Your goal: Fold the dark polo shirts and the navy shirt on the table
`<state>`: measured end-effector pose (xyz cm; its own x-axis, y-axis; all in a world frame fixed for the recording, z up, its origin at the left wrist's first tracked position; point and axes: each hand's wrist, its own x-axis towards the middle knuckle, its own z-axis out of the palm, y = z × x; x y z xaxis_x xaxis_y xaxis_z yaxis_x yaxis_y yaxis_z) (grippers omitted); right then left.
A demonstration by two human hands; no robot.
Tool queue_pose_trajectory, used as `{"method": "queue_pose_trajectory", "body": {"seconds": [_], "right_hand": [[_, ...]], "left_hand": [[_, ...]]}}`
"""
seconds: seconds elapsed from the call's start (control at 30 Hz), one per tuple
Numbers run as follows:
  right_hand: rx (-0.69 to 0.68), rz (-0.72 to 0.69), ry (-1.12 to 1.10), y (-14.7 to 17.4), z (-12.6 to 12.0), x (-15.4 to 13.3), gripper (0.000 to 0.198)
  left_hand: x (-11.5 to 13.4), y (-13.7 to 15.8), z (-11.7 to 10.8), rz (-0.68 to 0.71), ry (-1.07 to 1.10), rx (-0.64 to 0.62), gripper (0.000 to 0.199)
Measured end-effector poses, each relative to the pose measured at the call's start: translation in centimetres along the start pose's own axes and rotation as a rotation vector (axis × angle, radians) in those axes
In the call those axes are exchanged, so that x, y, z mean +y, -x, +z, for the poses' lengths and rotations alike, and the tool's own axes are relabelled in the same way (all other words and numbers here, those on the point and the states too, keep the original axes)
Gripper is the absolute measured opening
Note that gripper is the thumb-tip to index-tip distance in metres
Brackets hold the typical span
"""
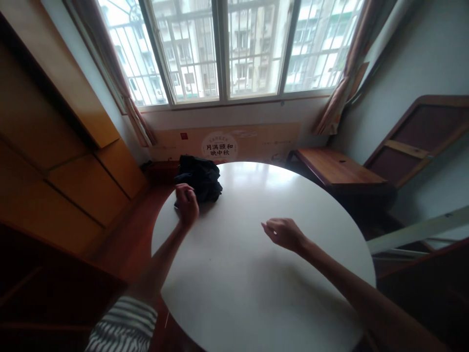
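A crumpled dark cloth [205, 178], black or navy, is heaped at the far left rim of the round white table [234, 278]. My left hand [187, 205] is at the near left side of this heap, its fingers curled in against the fabric. How much of the cloth lies inside its grip is partly hidden. Over the middle of the table is my right hand [285, 233], closed in a loose fist, with nothing visible in it. It is apart from the cloth, and a soft shadow falls on the tabletop below.
A wooden side table [339, 166] stands beyond the right rim, with a framed brown panel [421, 139] leaning behind it. Yellow-brown cabinets [88, 181] line the left. Straight ahead, a printed board [256, 142] stands under the barred window [252, 49]. Reddish flooring [120, 244] shows at left.
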<state>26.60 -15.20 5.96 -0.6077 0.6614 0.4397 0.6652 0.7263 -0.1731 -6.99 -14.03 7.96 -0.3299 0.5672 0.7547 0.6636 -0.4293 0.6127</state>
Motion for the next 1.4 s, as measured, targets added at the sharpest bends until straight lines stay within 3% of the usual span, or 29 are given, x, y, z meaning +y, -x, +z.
{"method": "queue_pose_trajectory", "body": {"seconds": [0.07,0.13,0.23,0.33,0.5,0.67,1.4], "right_hand": [[0.034,0.108,0.008,1.1,1.1,1.8,0.053],[0.060,0.186,-0.015,1.5,1.7,3.4,0.055],[0.066,0.173,-0.122,1.4,1.9,4.9,0.048],[0.036,0.089,-0.207,1.2,2.0,5.1,0.055],[-0.228,0.002,-0.142,0.9,3.0,4.3,0.110],[-0.375,0.000,-0.079,0.9,3.4,4.2,0.118],[-0.410,0.017,-0.062,0.8,3.4,4.3,0.121]], "left_hand": [[1.9,2.7,1.9,0.117,0.044,-0.181,0.028],[3.0,5.1,3.7,0.215,0.053,-0.449,0.027],[3.0,7.0,5.2,0.283,-0.053,-0.792,0.039],[2.0,7.2,5.4,0.260,-0.192,-0.982,0.058],[1.6,6.8,5.2,0.246,-0.310,-1.161,0.096],[1.6,7.0,5.5,0.250,-0.374,-1.223,0.111],[1.1,7.0,5.6,0.271,-0.362,-1.229,0.116]]}}
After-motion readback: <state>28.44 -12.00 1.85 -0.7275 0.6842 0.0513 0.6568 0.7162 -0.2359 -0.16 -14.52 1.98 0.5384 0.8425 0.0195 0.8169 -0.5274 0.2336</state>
